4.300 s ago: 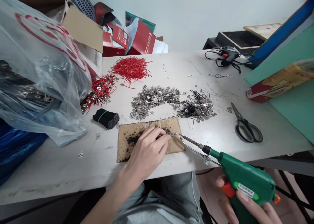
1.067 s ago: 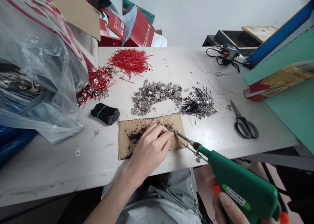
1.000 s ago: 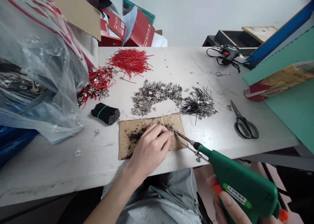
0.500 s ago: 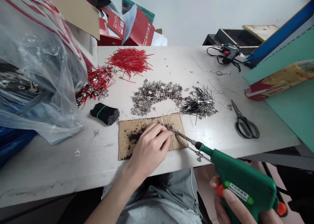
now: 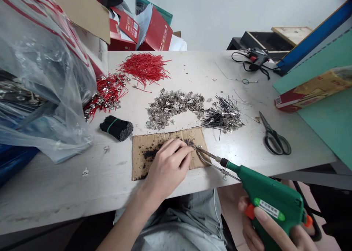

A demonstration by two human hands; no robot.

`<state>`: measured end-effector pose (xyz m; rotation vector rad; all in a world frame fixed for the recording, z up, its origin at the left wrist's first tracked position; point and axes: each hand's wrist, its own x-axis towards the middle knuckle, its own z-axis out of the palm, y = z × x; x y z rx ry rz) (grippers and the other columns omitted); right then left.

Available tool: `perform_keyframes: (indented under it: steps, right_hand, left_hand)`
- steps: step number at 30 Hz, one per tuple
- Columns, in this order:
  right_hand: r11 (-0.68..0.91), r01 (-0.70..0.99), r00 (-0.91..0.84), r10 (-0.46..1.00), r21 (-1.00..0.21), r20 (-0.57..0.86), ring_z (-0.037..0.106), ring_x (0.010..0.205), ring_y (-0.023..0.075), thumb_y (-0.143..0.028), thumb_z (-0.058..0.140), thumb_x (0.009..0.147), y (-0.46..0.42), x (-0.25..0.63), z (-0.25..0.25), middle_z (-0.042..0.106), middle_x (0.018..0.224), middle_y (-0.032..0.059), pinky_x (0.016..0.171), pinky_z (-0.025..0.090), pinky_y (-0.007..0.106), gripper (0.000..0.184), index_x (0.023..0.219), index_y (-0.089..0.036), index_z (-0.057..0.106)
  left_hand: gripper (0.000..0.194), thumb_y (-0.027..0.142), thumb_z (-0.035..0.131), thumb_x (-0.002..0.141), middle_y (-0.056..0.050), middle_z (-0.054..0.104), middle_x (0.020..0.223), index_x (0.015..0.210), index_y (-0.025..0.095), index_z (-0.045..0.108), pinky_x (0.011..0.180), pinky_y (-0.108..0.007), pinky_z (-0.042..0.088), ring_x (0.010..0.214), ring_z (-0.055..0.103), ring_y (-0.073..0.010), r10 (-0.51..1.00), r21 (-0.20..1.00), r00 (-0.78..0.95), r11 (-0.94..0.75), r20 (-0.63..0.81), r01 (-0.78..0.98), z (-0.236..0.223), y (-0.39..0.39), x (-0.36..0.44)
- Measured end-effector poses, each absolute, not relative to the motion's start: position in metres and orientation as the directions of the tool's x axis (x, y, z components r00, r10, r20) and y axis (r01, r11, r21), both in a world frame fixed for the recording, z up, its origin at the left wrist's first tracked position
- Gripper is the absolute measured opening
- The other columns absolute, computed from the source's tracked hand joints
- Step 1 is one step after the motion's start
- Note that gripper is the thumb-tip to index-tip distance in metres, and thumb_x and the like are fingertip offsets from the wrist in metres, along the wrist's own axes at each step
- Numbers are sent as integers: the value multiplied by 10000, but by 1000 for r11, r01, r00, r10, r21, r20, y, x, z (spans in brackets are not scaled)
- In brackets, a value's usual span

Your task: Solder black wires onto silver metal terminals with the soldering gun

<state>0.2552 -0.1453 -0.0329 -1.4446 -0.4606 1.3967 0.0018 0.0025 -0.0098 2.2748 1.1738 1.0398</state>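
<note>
My right hand [image 5: 271,227] is wrapped around the handle of a green soldering gun [image 5: 271,192], one finger at its orange trigger. The gun's hot tip and its thin solder feed tube point left and meet just beside the fingertips of my left hand [image 5: 173,159]. That hand rests on a scorched piece of cardboard [image 5: 137,163], its thumb and fingers pinched together. Whatever they pinch is too small and covered to name. A small metal piece [image 5: 200,147] shows by the tip. Behind the cardboard lies a heap of small metal terminals [image 5: 176,104].
Black wires with terminals [image 5: 224,115] lie right of the heap, near scissors [image 5: 275,137]. A banded black wire bundle [image 5: 117,128], red wires [image 5: 145,68] and red wires with terminals [image 5: 106,93] lie leftward. A plastic bag [image 5: 52,78] stands at left, a carton [image 5: 310,91] at right.
The soldering gun's body has tilted slightly, its rear end shifting a little left, while its tip stays by my left fingertips. My left hand has barely moved.
</note>
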Motion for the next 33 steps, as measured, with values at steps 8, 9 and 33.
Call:
perform_keyframes:
  steps: [8, 9, 33]
  right_hand:
    - [-470, -410, 193, 793, -782, -578, 313, 295, 143, -689, 700, 736, -157, 250, -28, 503, 453, 39, 259, 181, 307, 430, 779, -262, 723]
    - [-493, -426, 160, 784, -759, -600, 323, 301, 143, -721, 668, 745, -157, 249, -26, 520, 476, 47, 259, 192, 309, 460, 778, -265, 719]
    - [-354, -248, 378, 822, -902, -426, 262, 286, 134, -558, 809, 637, -151, 245, -26, 482, 406, 25, 246, 151, 292, 339, 706, -233, 740]
  left_hand:
    - [134, 55, 589, 943, -52, 653, 908, 979, 104, 709, 841, -328, 536, 872, 592, -157, 811, 606, 380, -585, 445, 539, -9, 4, 2]
    - [135, 53, 589, 943, -53, 654, 906, 977, 103, 710, 837, -330, 538, 869, 591, -157, 811, 605, 380, -586, 446, 539, -9, 4, 2]
    - [156, 42, 580, 943, -59, 655, 932, 1010, 111, 702, 836, -346, 552, 888, 593, -165, 812, 605, 392, -584, 433, 541, -10, 3, 2]
